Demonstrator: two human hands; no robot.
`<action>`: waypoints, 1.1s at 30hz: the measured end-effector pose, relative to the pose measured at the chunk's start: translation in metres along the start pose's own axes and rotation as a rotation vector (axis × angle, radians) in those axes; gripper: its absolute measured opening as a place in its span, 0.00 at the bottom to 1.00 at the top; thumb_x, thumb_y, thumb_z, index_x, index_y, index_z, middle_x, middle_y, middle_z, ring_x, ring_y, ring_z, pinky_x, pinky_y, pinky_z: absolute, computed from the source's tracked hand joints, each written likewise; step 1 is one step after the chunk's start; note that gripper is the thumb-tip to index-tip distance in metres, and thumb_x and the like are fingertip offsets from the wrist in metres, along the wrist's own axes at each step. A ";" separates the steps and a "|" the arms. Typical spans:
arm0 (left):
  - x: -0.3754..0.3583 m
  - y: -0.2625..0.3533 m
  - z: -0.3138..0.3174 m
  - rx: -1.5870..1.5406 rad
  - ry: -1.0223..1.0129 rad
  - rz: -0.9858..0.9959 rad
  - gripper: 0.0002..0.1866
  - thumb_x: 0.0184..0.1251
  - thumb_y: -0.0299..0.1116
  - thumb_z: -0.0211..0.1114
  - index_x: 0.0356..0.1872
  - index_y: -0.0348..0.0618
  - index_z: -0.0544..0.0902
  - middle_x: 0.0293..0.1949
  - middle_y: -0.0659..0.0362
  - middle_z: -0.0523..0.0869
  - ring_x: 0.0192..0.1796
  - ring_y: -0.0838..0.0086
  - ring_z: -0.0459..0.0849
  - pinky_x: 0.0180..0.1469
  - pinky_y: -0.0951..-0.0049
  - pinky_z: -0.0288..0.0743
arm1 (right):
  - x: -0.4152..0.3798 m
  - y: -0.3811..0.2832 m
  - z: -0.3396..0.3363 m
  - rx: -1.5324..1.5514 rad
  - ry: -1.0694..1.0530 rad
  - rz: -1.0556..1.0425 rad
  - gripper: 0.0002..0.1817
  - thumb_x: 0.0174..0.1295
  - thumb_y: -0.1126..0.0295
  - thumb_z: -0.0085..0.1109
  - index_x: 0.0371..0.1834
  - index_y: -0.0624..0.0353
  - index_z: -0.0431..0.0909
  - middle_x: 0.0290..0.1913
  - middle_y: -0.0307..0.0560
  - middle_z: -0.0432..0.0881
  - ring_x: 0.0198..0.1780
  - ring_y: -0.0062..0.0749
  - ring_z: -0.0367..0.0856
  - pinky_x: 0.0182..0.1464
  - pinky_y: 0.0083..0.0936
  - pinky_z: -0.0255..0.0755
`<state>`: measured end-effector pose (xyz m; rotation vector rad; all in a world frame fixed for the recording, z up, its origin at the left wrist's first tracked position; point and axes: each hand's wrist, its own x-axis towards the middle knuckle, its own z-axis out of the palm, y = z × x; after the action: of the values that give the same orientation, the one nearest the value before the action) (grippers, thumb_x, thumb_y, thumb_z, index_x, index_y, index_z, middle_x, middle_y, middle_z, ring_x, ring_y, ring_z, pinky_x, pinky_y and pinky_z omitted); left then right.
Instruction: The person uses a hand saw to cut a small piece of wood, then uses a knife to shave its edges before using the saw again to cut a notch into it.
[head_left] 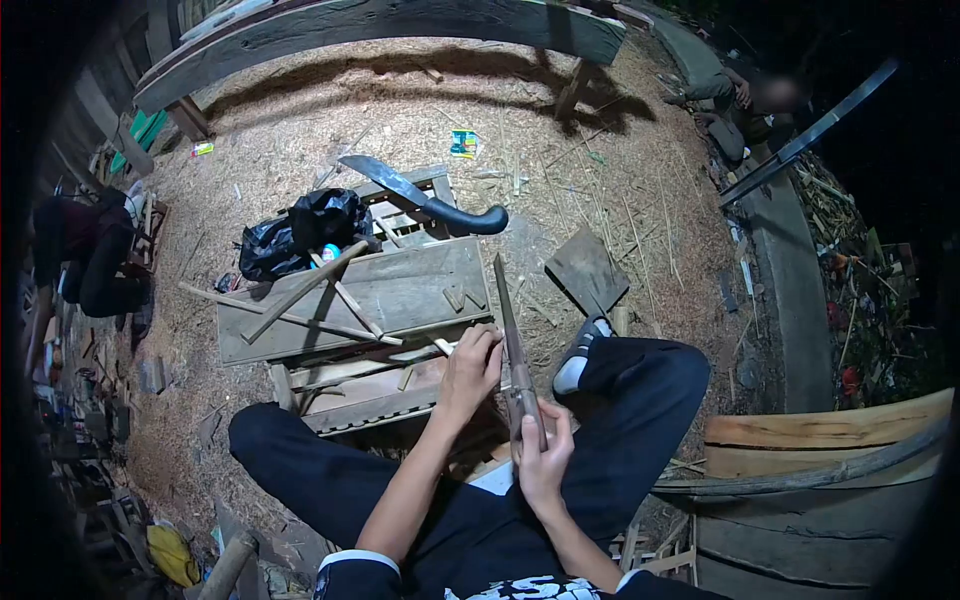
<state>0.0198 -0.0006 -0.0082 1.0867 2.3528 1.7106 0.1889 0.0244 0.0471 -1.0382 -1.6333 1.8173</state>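
Note:
My right hand (543,458) is closed around the brown handle of a long, narrow-bladed knife (512,335), its dark tip pointing away from me. Close beside the blade, my left hand (468,372) has its fingers curled in a pinch; whatever lies between them is hidden. Beyond my hands is a low wooden bench (440,270) with several sticks and small wood pieces on it. One thicker stick (305,292) lies slanted across its top. A large knife with a broad blade and a black handle (465,215) rests past the bench, near a black plastic bag (330,225).
Wood shavings cover the ground (400,115). A square board (588,270) lies by my foot. A long wooden beam bench (380,35) stands ahead. One person (95,245) is at the left, another (735,105) at the far right. Curved planks (830,435) are at my right.

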 end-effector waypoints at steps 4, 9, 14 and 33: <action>-0.002 -0.001 0.001 0.021 0.000 0.015 0.08 0.67 0.21 0.67 0.44 0.29 0.83 0.42 0.45 0.83 0.47 0.49 0.85 0.50 0.58 0.80 | 0.015 0.000 0.010 0.045 0.024 -0.031 0.18 0.78 0.66 0.59 0.63 0.65 0.71 0.38 0.42 0.82 0.27 0.14 0.74 0.26 0.16 0.67; -0.001 -0.004 0.001 0.024 -0.017 0.006 0.07 0.68 0.22 0.65 0.43 0.31 0.82 0.43 0.47 0.82 0.49 0.50 0.83 0.51 0.56 0.78 | 0.005 0.003 0.002 -0.033 0.033 -0.068 0.18 0.78 0.66 0.59 0.63 0.64 0.71 0.37 0.39 0.81 0.26 0.12 0.73 0.25 0.16 0.65; -0.001 -0.001 0.000 0.037 -0.020 -0.025 0.06 0.69 0.23 0.65 0.42 0.31 0.81 0.43 0.47 0.82 0.48 0.50 0.83 0.50 0.55 0.78 | 0.000 0.002 0.003 -0.001 0.033 -0.081 0.13 0.79 0.69 0.56 0.60 0.60 0.70 0.27 0.35 0.75 0.16 0.10 0.65 0.17 0.16 0.55; 0.002 -0.004 0.003 0.021 0.014 0.012 0.05 0.67 0.21 0.66 0.41 0.30 0.81 0.41 0.46 0.82 0.46 0.49 0.84 0.49 0.56 0.78 | -0.016 -0.014 -0.001 -0.086 0.008 0.005 0.16 0.79 0.68 0.56 0.61 0.67 0.72 0.34 0.37 0.76 0.28 0.13 0.69 0.30 0.19 0.64</action>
<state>0.0178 0.0027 -0.0118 1.0975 2.3825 1.7075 0.1974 0.0150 0.0641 -1.0858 -1.7194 1.7574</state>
